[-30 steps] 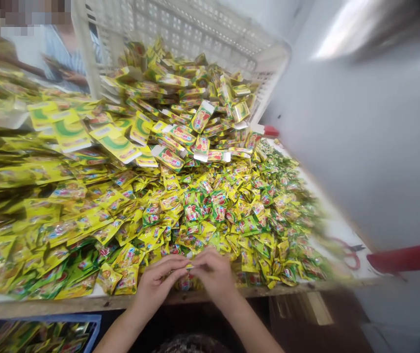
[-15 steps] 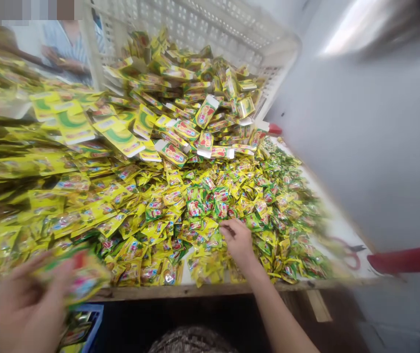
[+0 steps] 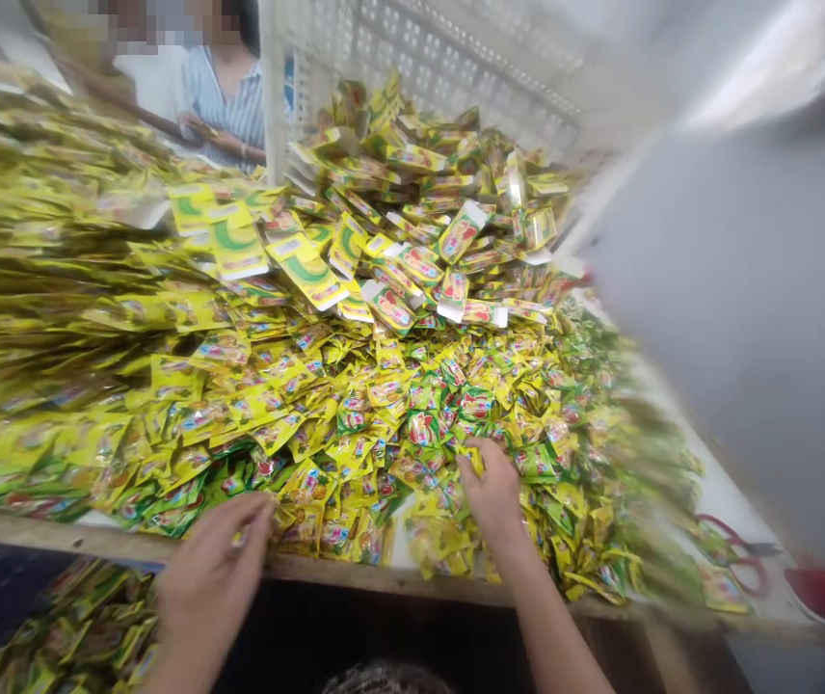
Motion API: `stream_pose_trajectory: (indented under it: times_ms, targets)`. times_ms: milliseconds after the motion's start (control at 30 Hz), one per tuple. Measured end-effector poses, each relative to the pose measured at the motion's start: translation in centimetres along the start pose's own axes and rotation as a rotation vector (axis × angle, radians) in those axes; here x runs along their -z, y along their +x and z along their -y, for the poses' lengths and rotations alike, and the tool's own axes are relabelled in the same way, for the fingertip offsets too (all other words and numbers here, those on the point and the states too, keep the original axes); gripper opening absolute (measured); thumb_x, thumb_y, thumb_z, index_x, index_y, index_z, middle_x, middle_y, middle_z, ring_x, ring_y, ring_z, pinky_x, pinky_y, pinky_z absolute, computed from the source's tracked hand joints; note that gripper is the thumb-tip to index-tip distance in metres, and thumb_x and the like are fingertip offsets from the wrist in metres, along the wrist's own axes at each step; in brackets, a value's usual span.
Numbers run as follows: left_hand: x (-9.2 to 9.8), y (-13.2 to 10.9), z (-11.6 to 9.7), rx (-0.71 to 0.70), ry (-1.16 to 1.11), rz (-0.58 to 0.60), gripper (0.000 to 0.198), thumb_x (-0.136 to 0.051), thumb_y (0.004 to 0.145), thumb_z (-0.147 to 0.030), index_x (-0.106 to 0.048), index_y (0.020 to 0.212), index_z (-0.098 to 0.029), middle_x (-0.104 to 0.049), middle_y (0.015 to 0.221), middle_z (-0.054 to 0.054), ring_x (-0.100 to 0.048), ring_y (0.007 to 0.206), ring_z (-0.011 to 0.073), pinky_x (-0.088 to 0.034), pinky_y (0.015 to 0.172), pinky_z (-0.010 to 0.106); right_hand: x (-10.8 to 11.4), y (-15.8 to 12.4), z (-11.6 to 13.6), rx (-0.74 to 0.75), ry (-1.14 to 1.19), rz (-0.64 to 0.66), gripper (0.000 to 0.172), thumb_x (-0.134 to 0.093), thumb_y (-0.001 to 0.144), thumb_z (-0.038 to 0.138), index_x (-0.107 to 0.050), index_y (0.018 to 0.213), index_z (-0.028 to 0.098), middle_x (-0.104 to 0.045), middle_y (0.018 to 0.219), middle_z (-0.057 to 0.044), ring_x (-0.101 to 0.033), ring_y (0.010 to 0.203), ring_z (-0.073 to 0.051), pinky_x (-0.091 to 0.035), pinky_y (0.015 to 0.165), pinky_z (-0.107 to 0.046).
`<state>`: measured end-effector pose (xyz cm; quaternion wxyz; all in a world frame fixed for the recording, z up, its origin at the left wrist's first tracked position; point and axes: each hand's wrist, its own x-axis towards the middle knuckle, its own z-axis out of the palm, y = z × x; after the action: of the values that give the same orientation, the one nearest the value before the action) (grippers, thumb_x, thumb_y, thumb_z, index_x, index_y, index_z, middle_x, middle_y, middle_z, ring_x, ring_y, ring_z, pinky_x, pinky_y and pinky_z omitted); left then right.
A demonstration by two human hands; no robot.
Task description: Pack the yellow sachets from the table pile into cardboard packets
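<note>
Head view: the right hand (image 3: 493, 496) pinches one yellow packet (image 3: 471, 459) above the packet pile (image 3: 297, 395), too many to count, the left hand (image 3: 217, 554) curls over the table's front edge (image 3: 355, 572), its hold impossible to tell, one bare white patch (image 3: 402, 542) between them, one pair of scissors (image 3: 758, 550) and one crate (image 3: 456, 72) beyond.

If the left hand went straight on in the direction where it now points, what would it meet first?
Most likely the yellow packets near the front edge of the table, just ahead of the left hand; with one view, the depth is uncertain.
</note>
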<state>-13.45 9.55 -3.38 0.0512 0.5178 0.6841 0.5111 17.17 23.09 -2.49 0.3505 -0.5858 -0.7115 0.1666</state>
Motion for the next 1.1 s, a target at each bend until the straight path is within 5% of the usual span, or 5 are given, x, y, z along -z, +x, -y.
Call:
stream_pose_trajectory:
  times_ms: [233,467,733,967,1100]
  targets:
    - [-9.1,4.5,-4.1,0.016,-0.002,0.003,0.039,-0.057,0.087,-0.033,-0.056,0.124,-0.019,-0.062,0.094,0.007,-0.060,0.076,0.0190,-0.051,0.075,0.032,2.0,-2.0,0.2,-0.353,0.432,0.007,0.044,-0.075,0.071,0.040,-0.061,0.107,0.018,-0.059,0.073,0.001,-0.051,0.060,-0.015,-0.040,0.053,-0.026]
    - [-8.9,5.9,-2.6,-0.018,0.003,0.047,0.029,-0.058,0.085,-0.026,-0.062,0.113,-0.020,-0.063,0.081,0.001,-0.059,0.066,0.0152,-0.049,0.068,0.027,1.3,-2.0,2.5,-0.467,0.932,0.163,0.033,-0.080,0.067,0.032,-0.059,0.087,0.019,-0.064,0.084,-0.001,-0.059,0.072,-0.015,-0.047,0.064,-0.025]
    - [-7.4,3.0,-1.4,-0.453,-0.089,0.136,0.022,-0.058,0.076,-0.003,-0.070,0.085,-0.021,-0.071,0.097,0.006,-0.067,0.090,0.0188,-0.051,0.087,0.030,-2.1,1.1,9.6,-0.456,1.154,0.375,0.035,-0.082,0.061,0.027,-0.056,0.083,0.020,-0.061,0.079,0.002,-0.057,0.070,-0.012,-0.046,0.061,-0.022]
    - [-5.9,2.1,-5.6,0.483,-0.631,0.393,0.029,-0.060,0.080,-0.018,-0.064,0.108,-0.021,-0.058,0.065,-0.003,-0.058,0.061,0.0122,-0.049,0.062,0.022,-4.9,-1.1,10.0,-0.290,0.873,0.240,0.019,-0.066,0.072,0.020,-0.050,0.082,0.021,-0.051,0.069,0.006,-0.049,0.062,-0.011,-0.040,0.058,-0.022]
    - [-5.4,2.4,-6.3,0.681,-0.795,0.378,0.033,-0.074,0.074,-0.029,-0.063,0.104,-0.019,-0.065,0.080,0.000,-0.061,0.071,0.0122,-0.049,0.066,0.020,-4.0,-1.3,9.9,-0.190,0.672,0.198,0.017,-0.067,0.072,0.020,-0.055,0.085,0.020,-0.052,0.072,0.005,-0.048,0.063,-0.011,-0.037,0.056,-0.021]
